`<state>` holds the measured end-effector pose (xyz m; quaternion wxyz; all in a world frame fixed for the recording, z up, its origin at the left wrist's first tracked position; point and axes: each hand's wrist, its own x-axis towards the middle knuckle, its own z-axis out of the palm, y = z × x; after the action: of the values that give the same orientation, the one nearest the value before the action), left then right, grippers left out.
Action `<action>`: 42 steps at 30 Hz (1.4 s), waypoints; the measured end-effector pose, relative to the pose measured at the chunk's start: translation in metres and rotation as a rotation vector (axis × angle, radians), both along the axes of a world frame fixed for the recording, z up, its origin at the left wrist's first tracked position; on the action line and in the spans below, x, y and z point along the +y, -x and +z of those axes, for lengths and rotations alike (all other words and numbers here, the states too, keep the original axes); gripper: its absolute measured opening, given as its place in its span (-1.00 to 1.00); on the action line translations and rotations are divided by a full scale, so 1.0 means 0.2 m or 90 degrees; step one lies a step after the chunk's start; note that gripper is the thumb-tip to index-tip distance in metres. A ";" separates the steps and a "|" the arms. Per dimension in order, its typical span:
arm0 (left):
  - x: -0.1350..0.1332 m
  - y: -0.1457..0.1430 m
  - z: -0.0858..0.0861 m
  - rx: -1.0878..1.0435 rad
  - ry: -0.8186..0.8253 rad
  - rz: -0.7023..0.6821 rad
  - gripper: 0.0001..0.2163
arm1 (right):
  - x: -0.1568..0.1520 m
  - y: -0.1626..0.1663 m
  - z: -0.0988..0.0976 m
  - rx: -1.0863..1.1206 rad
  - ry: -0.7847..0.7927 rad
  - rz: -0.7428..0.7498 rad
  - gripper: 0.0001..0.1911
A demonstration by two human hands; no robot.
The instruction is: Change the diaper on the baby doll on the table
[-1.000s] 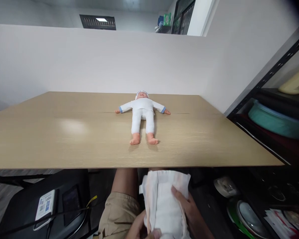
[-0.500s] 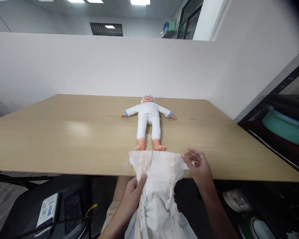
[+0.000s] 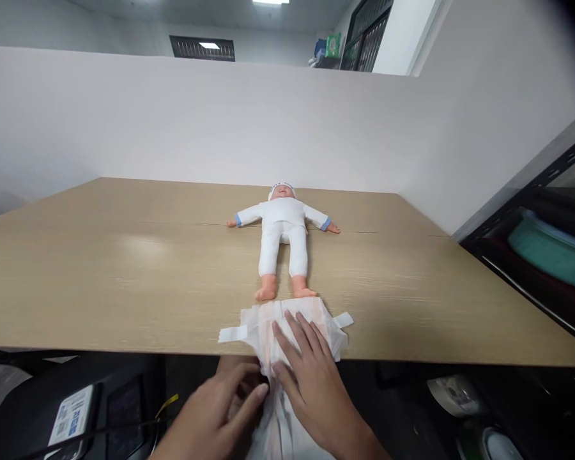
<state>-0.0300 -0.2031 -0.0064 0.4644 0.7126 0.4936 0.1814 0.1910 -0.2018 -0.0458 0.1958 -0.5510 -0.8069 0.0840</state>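
A white disposable diaper (image 3: 280, 311) lies unfolded over the table's front edge, its front part hanging toward me. Its two fastening tabs stick out to the sides. My right hand (image 3: 311, 377) lies flat on the diaper's middle with fingers spread. My left hand (image 3: 225, 409) is curled at the diaper's left edge, thumb and forefinger closing on that edge. Just beyond the diaper's far end, a baby doll (image 3: 282, 227) in white clothes with blue cuffs lies on its back, arms spread and feet toward me.
The wooden table (image 3: 124, 275) runs back to a white partition wall (image 3: 196, 121). Dark shelving with a teal item (image 3: 551, 249) stands at the right. Below left is a black chair (image 3: 23, 402) holding a white labelled box (image 3: 71, 415).
My right hand has let go of the right tab and moved left, flat onto the diaper. Both tabs are now spread out. My left hand has shifted down and left.
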 end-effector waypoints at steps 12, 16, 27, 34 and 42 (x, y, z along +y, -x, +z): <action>1.05 -0.11 0.17 0.347 -0.649 -0.412 -0.07 | 0.01 0.02 -0.01 -0.022 -0.024 -0.010 -0.34; 1.17 -0.18 0.13 0.427 -0.702 -0.558 0.17 | 0.00 0.03 -0.03 -0.018 -0.030 -0.013 -0.32; 1.25 -0.34 0.11 0.274 -0.798 -0.643 -0.57 | 0.02 0.01 0.00 -0.022 -0.002 0.003 -0.27; 1.28 -0.36 0.29 0.095 -0.656 -0.606 -0.59 | 0.07 -0.01 0.02 -0.020 0.023 0.026 -0.29; 1.38 -0.39 0.60 -0.055 -0.500 -0.427 -0.64 | 0.35 -0.02 0.09 -0.018 0.102 0.054 -0.38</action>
<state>0.0481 0.0733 0.1136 0.2145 0.9440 0.1131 0.2236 0.1948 -0.1321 -0.0273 0.1362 -0.5314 -0.8228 0.1485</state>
